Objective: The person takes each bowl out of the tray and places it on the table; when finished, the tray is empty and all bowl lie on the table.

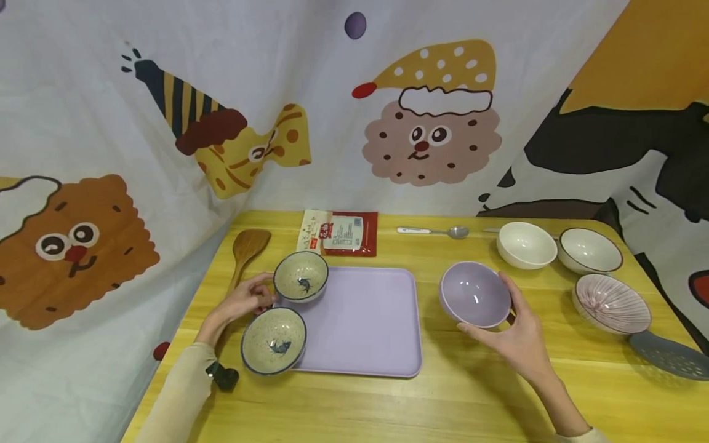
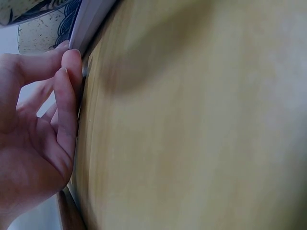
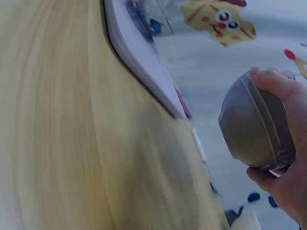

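Observation:
My right hand grips a lavender bowl at its side, thumb near the front rim and fingers behind. Raised off the table, the bowl shows its outer wall in the right wrist view. My left hand is at the left edge of a lavender tray; thumb and fingertips pinch its rim in the left wrist view. Two speckled bowls with dark rims and blue fish motifs, a back one and a front one, stand on the tray's left side, either side of that hand.
A wooden spatula lies behind my left hand. At the back are a red-and-white food packet and a spoon. To the right stand a white bowl, a dark-rimmed bowl, a striped bowl and a grey slotted turner.

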Demonstrator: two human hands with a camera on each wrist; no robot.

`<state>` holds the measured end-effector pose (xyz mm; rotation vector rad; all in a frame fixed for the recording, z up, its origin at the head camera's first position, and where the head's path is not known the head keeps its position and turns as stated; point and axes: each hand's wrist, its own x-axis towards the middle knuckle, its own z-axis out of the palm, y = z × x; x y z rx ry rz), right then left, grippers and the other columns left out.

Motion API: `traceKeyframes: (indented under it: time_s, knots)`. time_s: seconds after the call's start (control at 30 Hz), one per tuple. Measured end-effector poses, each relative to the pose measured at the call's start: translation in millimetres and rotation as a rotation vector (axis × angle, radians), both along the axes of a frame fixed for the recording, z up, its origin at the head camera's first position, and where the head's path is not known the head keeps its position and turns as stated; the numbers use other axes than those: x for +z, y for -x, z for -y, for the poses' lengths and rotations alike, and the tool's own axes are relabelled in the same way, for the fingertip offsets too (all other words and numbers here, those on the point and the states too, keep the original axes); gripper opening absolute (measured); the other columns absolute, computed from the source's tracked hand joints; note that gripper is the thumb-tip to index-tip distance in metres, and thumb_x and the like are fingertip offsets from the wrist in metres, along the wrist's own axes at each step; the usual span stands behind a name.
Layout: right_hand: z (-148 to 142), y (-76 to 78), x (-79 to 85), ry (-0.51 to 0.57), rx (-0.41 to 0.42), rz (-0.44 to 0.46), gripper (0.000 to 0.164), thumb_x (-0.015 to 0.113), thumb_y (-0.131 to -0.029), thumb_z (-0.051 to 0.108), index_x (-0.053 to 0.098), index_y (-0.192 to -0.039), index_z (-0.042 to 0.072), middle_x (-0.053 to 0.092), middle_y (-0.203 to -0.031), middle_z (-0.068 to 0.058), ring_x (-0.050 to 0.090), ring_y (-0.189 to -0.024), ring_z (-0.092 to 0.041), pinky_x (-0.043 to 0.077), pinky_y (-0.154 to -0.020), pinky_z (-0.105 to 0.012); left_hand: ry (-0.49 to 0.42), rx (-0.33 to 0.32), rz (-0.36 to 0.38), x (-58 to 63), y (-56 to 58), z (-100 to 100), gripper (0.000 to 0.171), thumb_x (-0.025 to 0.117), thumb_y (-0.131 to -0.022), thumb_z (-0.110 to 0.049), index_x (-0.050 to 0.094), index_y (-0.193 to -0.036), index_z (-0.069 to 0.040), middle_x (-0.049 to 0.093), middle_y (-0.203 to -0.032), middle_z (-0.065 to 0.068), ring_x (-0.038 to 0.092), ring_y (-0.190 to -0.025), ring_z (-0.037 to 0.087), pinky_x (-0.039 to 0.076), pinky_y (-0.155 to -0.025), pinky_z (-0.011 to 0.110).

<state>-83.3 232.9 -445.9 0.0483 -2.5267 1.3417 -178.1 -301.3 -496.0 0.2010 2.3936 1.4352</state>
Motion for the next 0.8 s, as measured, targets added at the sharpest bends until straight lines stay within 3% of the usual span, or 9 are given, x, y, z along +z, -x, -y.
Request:
traceKeyframes:
  time_s: [0.1, 0.17, 0.4, 0.8]
  knots:
    - [-12.7, -1.4, -0.8, 0.011, -0.059, 0.017, 0.114, 0.097, -0.063, 0.012, 0.034, -0.158, 0.013, 0.049, -0.148, -0.021, 0.047, -0.116, 0.005, 0.039, -0.088, 0.001, -0.002, -0.002, -0.002, 0.3, 0.2, -1.0, 0.062, 0.067, -0.09, -0.005, 0.043, -0.147, 0.002, 0.063, -0.079, 0.008, 0.057, -0.067, 0.015, 0.052, -0.058, 0.028]
    - [-20.9, -2.0, -1.8, 0.025, -0.091, 0.021, 0.111, 0.096, -0.064, 0.011, 0.036, -0.157, 0.015, 0.051, -0.145, -0.021, 0.046, -0.113, 0.008, 0.04, -0.087, 0.0, -0.001, -0.003, -0.004, 1.1, 0.2, -2.0, 0.062, 0.066, -0.09, -0.005, 0.043, -0.147, 0.002, 0.063, -0.08, 0.009, 0.058, -0.067, 0.015, 0.052, -0.058, 0.028]
    - [-43.8, -3.1, -7.3, 0.069, -0.189, 0.025, 0.112, 0.095, -0.064, 0.006, 0.035, -0.157, 0.012, 0.051, -0.143, -0.028, 0.049, -0.112, 0.008, 0.04, -0.085, 0.001, 0.011, 0.002, -0.002, 2.1, 0.1, -4.0, 0.061, 0.066, -0.09, -0.004, 0.045, -0.147, 0.0, 0.064, -0.081, 0.009, 0.059, -0.068, 0.017, 0.052, -0.058, 0.028]
    - [-72.2, -2.0, -20.7, 0.044, -0.306, 0.094, 0.108, 0.095, -0.068, 0.013, 0.036, -0.158, 0.015, 0.049, -0.144, -0.021, 0.049, -0.117, 0.0, 0.039, -0.084, 0.001, 0.0, 0.008, -0.004, 3.1, -1.3, -1.8, 0.062, 0.068, -0.089, -0.004, 0.046, -0.146, 0.0, 0.063, -0.079, 0.01, 0.058, -0.066, 0.016, 0.052, -0.057, 0.028]
